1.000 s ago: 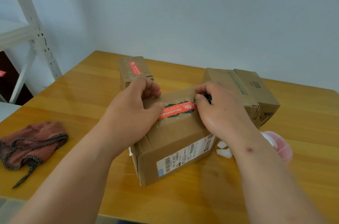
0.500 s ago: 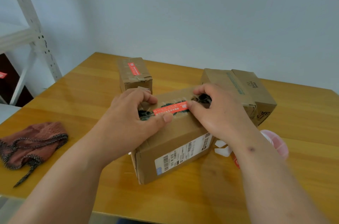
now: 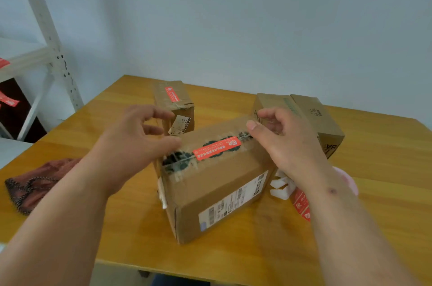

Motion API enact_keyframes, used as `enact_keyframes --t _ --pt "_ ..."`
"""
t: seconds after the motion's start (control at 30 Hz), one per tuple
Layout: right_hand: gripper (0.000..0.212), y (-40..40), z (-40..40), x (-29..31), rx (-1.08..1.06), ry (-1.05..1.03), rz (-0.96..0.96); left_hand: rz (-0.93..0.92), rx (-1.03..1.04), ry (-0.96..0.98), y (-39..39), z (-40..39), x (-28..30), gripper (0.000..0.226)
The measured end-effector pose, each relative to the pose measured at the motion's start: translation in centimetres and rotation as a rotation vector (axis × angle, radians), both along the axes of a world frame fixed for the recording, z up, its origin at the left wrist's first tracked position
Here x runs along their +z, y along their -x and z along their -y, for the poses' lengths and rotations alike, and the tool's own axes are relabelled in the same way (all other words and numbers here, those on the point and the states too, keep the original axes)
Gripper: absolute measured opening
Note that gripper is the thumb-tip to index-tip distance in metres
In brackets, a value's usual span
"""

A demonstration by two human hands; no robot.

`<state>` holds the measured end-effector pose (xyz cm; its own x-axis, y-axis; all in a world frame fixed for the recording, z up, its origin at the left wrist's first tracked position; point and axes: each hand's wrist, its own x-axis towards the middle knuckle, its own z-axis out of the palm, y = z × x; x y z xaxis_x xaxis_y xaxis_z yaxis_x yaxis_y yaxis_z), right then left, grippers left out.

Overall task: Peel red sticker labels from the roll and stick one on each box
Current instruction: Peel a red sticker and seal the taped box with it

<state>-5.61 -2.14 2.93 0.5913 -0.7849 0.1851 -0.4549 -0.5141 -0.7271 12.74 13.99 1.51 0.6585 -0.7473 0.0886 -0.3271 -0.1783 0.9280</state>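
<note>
Both our hands have lifted off the near box [image 3: 217, 182] since half a second ago, when the fingertips were pressing the red sticker [image 3: 217, 148] flat on its top. Now our left hand [image 3: 131, 143] hovers just beside the left end of that box and our right hand [image 3: 287, 143] hovers over its right end. Each hand has loosely curled fingers and holds nothing; the two hands are apart, with the sticker between them.

The red sticker lies along the taped seam on top of the near box, and it seems to be fully stuck, so we judge this box as done. Behind the near box, on its left, a smaller box [image 3: 174, 104] already carries a red sticker [image 3: 171, 94] on its top, so it is done too. Behind the near box on its right stand two more boxes [image 3: 301, 115] close together, and we see no red sticker on the faces that show; we judge that these are still left.

The sticker roll [image 3: 301, 205] lies on the worktop [image 3: 385, 192] just to the right of the near box, mostly hidden under our right forearm, with white backing scraps [image 3: 279, 186] beside it. To the left of the near box, well apart, a brown cloth [image 3: 35, 184] lies near the worktop edge.

Next we probably go back to the roll for a new label.
</note>
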Motion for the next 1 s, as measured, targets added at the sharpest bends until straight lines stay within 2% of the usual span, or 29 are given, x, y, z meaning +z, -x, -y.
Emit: enact_keyframes --t 0.07,0.13,0.23,0.3,0.37,0.43,0.53,0.6,0.7,0.8,0.87,1.0 --pt "0.042 -0.2 -0.4 -0.4 0.043 0.062 -0.095 0.048 -0.046 -0.089 0.5 -0.2 -0.2 0.033" --pt "0.041 -0.3 -0.9 -0.8 0.063 0.094 -0.140 0.108 -0.120 -0.145 1.5 -0.8 0.0 0.059" --pt "0.046 0.0 -1.0 -1.2 0.072 0.067 -0.155 0.335 -0.302 -0.416 2.4 -2.0 0.4 0.100" --pt "0.052 0.3 -1.0 -1.0 0.101 0.020 -0.168 0.416 -0.334 -0.523 2.3 -2.4 0.5 0.113" --pt "0.053 0.6 -1.3 -0.6 0.137 -0.077 -0.149 0.374 -0.286 -0.454 1.9 -2.4 0.7 0.099" --pt "0.052 1.0 -1.4 -0.5 0.171 -0.185 -0.059 0.246 -0.215 -0.324 1.2 -2.6 0.6 0.082" --pt "0.056 1.6 -1.1 -0.9 0.187 -0.272 0.112 -0.157 -0.056 -0.055 -0.2 -1.9 -0.4 0.062" --pt "0.062 1.9 -0.9 -1.2 0.218 -0.322 0.217 -0.304 0.122 -0.004 -0.9 -0.9 -1.4 0.041" --pt "0.073 2.6 -0.7 -1.4 0.398 -0.391 0.241 -0.386 0.251 -0.106 -1.3 0.4 -2.9 0.044" --pt "0.096 3.4 -0.6 -1.4 0.560 -0.425 0.077 -0.312 0.305 -0.224 -1.6 0.7 -3.8 0.047" --pt "0.100 3.4 -0.5 -1.3 0.509 -0.376 0.011 -0.316 0.314 -0.226 -1.6 0.6 -3.4 0.046" --pt "0.092 2.3 -1.3 -1.0 0.265 -0.291 0.037 -0.505 0.259 -0.079 -1.2 0.1 -1.6 0.054"
